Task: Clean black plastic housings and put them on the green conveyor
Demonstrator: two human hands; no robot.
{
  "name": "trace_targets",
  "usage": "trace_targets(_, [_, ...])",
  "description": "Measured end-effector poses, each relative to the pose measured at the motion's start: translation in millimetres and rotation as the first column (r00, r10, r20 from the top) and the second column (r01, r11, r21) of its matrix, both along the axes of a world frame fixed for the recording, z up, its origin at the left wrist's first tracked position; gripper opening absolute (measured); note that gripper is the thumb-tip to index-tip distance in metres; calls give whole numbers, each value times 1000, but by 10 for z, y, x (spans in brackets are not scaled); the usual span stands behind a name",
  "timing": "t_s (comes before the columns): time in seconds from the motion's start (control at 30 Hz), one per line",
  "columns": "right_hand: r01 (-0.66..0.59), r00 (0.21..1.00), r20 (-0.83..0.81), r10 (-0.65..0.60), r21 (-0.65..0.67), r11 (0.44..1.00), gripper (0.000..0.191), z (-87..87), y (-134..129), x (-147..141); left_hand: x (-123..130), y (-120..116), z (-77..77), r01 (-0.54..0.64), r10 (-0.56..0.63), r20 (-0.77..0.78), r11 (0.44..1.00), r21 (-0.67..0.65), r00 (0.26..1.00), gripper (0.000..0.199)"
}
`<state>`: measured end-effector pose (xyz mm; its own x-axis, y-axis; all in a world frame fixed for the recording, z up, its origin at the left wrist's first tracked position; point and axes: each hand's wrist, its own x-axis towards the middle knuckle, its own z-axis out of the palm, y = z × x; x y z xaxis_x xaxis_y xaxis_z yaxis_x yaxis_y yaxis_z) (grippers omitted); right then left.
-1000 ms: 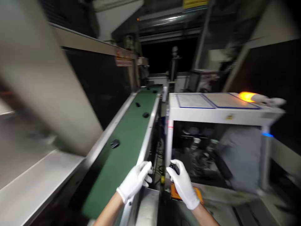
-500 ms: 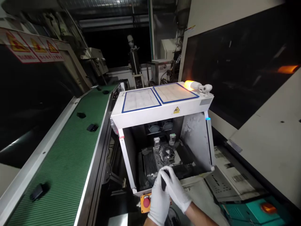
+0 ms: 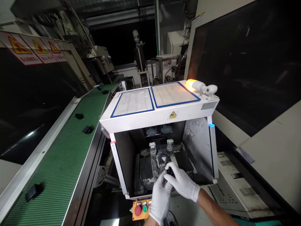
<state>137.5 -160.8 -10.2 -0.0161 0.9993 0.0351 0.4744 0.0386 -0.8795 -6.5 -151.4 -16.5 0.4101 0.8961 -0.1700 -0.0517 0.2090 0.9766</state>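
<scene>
Dim factory machinery fills the frame; at lower centre both gloved hands, left hand [image 3: 160, 197] and right hand [image 3: 182, 183], pinch a small black part [image 3: 171, 172] together at the white enclosure's [image 3: 162, 114] open front. A slip could drop it among the fixtures [image 3: 152, 163].

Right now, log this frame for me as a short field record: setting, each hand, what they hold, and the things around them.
setting: dim factory line, white machine enclosure open at the front
left hand: white glove, at the enclosure's opening, touching the small black part
right hand: white glove, fingers closed on the small black part
inside enclosure: grey dusty fixture
below opening: orange button box, red and green buttons
left side: green conveyor belt carrying black parts
on top: lit amber lamp
</scene>
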Motion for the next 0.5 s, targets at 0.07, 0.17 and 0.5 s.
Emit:
trace_targets(0.07, [58,998,9,-58,18,998,18,32,61,54,49,16,32,0,8,81,995,-100,997,54])
trace_targets(0.17, [378,920,61,-386,117,918,26,113,305,163,72,18,70,-83,107,100,973,-217,989,72])
trace_targets(0.5, [855,501,150,-852,69,515,56,-171,1669,240,-1066,-544,-33,-436,384,-215,843,-316,898,68])
